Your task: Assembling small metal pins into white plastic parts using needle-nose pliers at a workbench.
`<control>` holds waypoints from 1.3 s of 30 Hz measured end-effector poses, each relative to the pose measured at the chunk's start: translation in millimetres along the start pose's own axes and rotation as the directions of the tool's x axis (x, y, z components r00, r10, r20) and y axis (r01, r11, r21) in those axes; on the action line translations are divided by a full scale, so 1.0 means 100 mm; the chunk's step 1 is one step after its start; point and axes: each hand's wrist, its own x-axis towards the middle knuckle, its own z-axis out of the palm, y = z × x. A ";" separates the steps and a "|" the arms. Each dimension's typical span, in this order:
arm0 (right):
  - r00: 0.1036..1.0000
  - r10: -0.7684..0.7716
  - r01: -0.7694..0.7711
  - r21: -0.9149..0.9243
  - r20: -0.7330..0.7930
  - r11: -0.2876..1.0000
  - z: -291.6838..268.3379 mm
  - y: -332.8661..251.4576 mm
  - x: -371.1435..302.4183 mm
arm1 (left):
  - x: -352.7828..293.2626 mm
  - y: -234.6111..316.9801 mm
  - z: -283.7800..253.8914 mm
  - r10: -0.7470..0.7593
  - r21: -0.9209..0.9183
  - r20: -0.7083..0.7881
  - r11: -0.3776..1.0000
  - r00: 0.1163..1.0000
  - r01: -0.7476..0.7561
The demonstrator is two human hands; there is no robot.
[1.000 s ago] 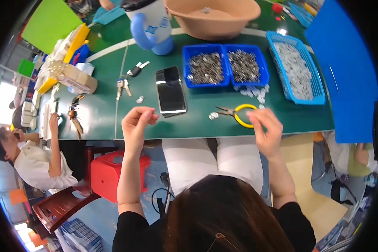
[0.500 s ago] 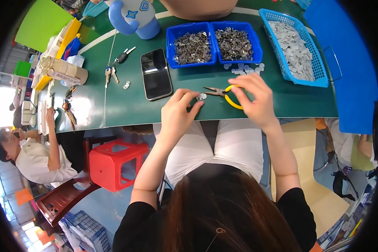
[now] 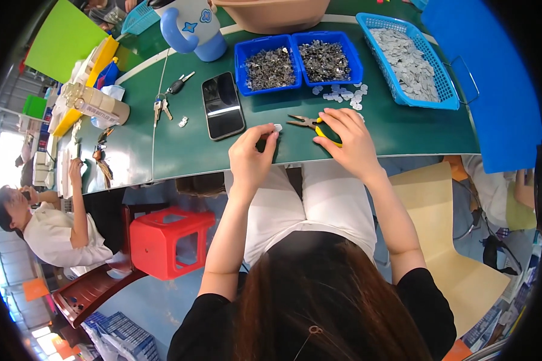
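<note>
Near the front edge of the table, my left hand [image 3: 251, 157] pinches a small whitish disc-like piece [image 3: 277, 127] between thumb and fingertips. My right hand [image 3: 352, 143] is closed round the yellow handles of a pair of needle-nose pliers [image 3: 308, 121]. The jaws are slightly apart, point toward the left hand and have nothing between them; a gap separates them from the piece. Beyond the right hand lie several loose pale discs [image 3: 345, 94]. Two blue bins [image 3: 242, 86] full of small metal parts stand behind.
A black phone [image 3: 223, 107] lies left of the bins, with keys [image 3: 162, 107] and small pale pieces [image 3: 183, 121] farther left. At right stands a light-blue basket [image 3: 397, 91] of pale discs. A mug [image 3: 209, 46] and a brown tub [image 3: 277, 17] are at the back. Another person [image 3: 60, 231] sits left.
My right hand has lowered and closed round the pliers' handles, which stood more exposed before. The left hand still pinches the small piece, now turned more edge-on.
</note>
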 end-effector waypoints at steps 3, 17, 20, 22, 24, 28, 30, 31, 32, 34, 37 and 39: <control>1.000 -0.004 0.004 -0.017 -0.016 1.000 0.04 0.00 0.01 | -0.01 0.04 -0.04 -0.062 -0.010 0.011 0.998 0.998 0.062; 0.979 -0.157 0.163 0.039 -0.128 0.986 -0.26 0.22 0.81 | 0.43 0.12 -0.15 -0.027 -0.320 0.212 0.943 0.977 0.095; 0.991 -0.110 0.115 0.066 -0.079 0.991 -0.26 0.55 1.30 | 1.00 0.20 -0.04 0.065 -0.356 0.196 0.935 0.978 0.009; 0.997 -0.043 0.049 0.101 -0.064 0.994 -0.21 0.72 1.54 | 1.33 0.16 0.11 0.070 -0.458 0.157 0.889 0.985 0.010; 0.999 -0.019 0.021 0.071 -0.034 0.997 -0.18 0.81 1.59 | 1.52 0.11 0.24 -0.035 -0.587 0.185 0.798 0.982 0.139; 0.990 -0.083 0.090 -0.052 0.112 0.995 -0.14 0.81 1.53 | 1.57 -0.07 0.35 -0.128 -0.641 0.234 0.725 0.964 0.252; 0.984 -0.097 0.111 -0.088 0.152 0.990 -0.16 0.77 1.46 | 1.52 -0.08 0.32 -0.153 -0.620 0.246 0.734 0.957 0.277; 0.979 -0.114 0.130 -0.085 0.172 0.988 -0.16 0.76 1.43 | 1.49 -0.07 0.30 -0.179 -0.599 0.254 0.742 0.950 0.300; 0.972 -0.132 0.150 -0.081 0.192 0.985 -0.16 0.76 1.41 | 1.47 -0.06 0.30 -0.209 -0.596 0.259 0.734 0.943 0.326; 0.965 -0.130 0.154 -0.090 0.228 0.984 -0.16 0.75 1.40 | 1.46 -0.07 0.32 -0.209 -0.609 0.281 0.716 0.937 0.342; 0.953 -0.131 0.161 -0.089 0.274 0.983 -0.16 0.76 1.40 | 1.43 -0.07 0.34 -0.202 -0.616 0.317 0.699 0.926 0.364; 0.957 -0.094 0.119 -0.076 0.275 0.990 -0.16 0.78 1.41 | 1.42 -0.04 0.35 -0.199 -0.612 0.335 0.697 0.921 0.373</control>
